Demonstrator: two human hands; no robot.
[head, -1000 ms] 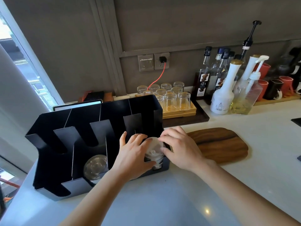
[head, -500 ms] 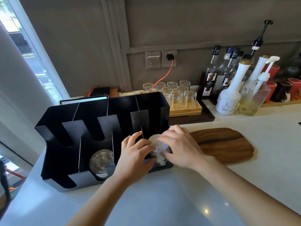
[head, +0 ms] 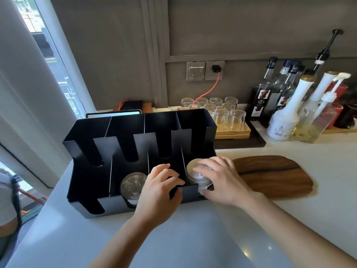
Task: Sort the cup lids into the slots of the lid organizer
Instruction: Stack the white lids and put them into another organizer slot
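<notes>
A black metal lid organizer (head: 123, 147) with several slots stands on the white counter. A stack of clear lids (head: 132, 185) lies in the second slot from the left. My right hand (head: 222, 180) grips a stack of whitish translucent lids (head: 194, 172) lying in the rightmost slot. My left hand (head: 160, 185) rests over the front wall of the slot beside it, fingers curled toward the stack; whether it touches the lids is hidden.
A wooden board (head: 274, 176) lies right of the organizer. Upturned glasses (head: 229, 118) on a wooden tray, syrup bottles (head: 260, 99) and pump bottles (head: 284, 117) line the back wall. A window is at the left, and a person's shoulder (head: 7, 202) shows at the left edge.
The stack of whitish lids has sunk deeper into the rightmost slot under my right hand. My left hand slid slightly off the stack toward the neighbouring slot's front wall. The camera moved closer.
</notes>
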